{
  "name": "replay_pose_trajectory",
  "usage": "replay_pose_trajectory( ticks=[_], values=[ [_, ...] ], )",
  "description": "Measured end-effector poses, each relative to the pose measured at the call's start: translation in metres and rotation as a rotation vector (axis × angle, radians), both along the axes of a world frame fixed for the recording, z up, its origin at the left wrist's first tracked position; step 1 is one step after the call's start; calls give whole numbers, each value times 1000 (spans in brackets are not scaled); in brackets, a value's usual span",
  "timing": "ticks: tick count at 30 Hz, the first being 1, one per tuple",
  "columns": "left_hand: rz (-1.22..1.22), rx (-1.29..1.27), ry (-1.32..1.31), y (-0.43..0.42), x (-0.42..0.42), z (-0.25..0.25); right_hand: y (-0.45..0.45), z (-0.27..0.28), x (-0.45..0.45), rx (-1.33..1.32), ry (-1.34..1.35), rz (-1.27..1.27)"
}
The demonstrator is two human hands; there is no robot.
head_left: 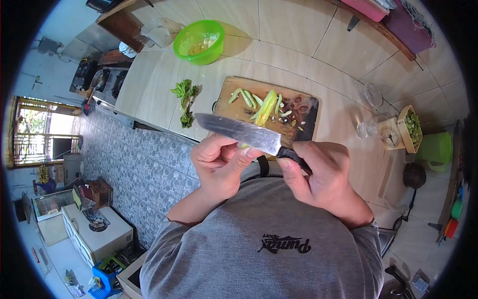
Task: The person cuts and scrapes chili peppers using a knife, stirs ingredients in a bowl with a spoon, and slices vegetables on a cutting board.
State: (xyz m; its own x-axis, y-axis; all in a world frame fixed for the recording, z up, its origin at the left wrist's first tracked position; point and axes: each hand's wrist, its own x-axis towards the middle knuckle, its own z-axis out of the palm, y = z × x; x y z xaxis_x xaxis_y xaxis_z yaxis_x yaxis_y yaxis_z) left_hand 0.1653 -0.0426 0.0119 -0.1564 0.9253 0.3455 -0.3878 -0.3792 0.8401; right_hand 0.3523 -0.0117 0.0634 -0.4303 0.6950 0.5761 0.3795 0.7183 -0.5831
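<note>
My right hand is wrapped round the black handle of a knife, whose wide blade points left above the cutting board's front edge. Just under the blade, my left hand pinches a small pale-green vegetable piece, mostly hidden by the knife and fingers. On the wooden cutting board lie a larger yellow-green vegetable piece, several pale-green strips and small scraps.
Left of the board lies a leafy green sprig. A green bowl with pale contents stands at the back left. To the right are clear glasses, a kitchen scale with a tray of cut greens, and a green container.
</note>
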Motion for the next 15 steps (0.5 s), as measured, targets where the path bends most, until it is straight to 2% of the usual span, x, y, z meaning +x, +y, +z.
replay_pose_trajectory(
  ticks=[7,10,15],
  values=[
    [11,-6,-48,2,7,6,0,-5,-1,17,27,30],
    [-123,-46,-135,6,8,9,-1,-7,0,13,11,22],
    [-183,-30,-84,7,3,5,-1,-7,-1,18,15,4]
  ],
)
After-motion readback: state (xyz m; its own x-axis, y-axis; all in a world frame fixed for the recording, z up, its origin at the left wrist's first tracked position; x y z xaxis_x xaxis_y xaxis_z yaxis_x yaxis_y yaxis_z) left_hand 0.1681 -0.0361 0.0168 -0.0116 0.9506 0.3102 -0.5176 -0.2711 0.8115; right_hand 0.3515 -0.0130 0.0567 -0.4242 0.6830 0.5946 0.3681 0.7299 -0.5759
